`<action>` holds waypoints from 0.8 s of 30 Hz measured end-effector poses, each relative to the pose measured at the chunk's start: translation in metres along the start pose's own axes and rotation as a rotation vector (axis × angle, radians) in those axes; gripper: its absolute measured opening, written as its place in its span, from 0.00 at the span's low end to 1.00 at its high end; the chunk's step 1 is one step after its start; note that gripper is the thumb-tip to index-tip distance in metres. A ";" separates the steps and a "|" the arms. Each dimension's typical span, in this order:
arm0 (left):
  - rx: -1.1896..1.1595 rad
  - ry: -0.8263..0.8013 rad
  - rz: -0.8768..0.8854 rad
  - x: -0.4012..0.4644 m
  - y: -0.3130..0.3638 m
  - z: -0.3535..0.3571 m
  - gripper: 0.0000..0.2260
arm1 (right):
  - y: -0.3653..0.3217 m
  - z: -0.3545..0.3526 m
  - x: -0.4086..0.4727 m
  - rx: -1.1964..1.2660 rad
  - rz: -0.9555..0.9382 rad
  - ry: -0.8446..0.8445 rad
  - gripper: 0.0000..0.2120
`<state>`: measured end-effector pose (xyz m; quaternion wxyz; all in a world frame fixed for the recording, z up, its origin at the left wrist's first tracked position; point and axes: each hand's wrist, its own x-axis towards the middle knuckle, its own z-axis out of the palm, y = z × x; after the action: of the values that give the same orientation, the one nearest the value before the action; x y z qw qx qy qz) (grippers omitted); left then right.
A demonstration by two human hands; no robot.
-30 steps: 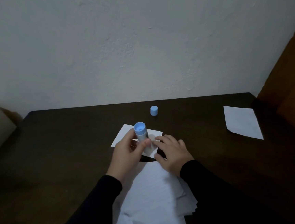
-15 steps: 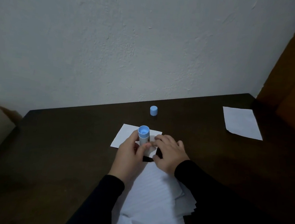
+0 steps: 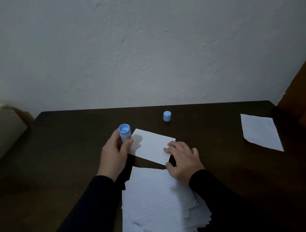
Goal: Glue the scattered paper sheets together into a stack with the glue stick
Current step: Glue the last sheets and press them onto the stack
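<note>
Now left hand (image 3: 114,156) grips glue stick (image 3: 124,134); right hand (image 3: 182,160) presses flat on sheet (image 3: 150,146).

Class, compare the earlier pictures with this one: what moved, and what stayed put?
The left hand, gripping the glue stick, slid left from the middle of the small sheet to its left edge. The right hand still presses the sheet's right side. The cap, far sheet and near pile stayed put.

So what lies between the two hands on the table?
In the head view, the small white sheet lies between them: the left hand holds the glue stick at its left edge, while the right hand presses its right edge.
</note>
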<state>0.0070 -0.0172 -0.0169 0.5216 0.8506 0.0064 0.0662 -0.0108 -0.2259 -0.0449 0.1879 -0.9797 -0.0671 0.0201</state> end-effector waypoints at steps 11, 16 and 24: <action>-0.097 0.170 -0.036 -0.001 0.012 -0.011 0.11 | -0.007 -0.006 -0.002 -0.101 0.064 -0.128 0.24; -0.149 0.158 0.028 -0.005 0.026 -0.009 0.10 | -0.029 -0.012 -0.006 -0.231 0.054 -0.121 0.30; -0.146 -0.101 0.050 -0.031 0.035 0.020 0.08 | -0.012 -0.014 0.002 -0.150 -0.062 -0.008 0.24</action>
<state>-0.0230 -0.0533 0.0017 0.5799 0.8126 -0.0458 0.0363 -0.0097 -0.2203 -0.0272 0.1143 -0.9883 -0.0996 0.0131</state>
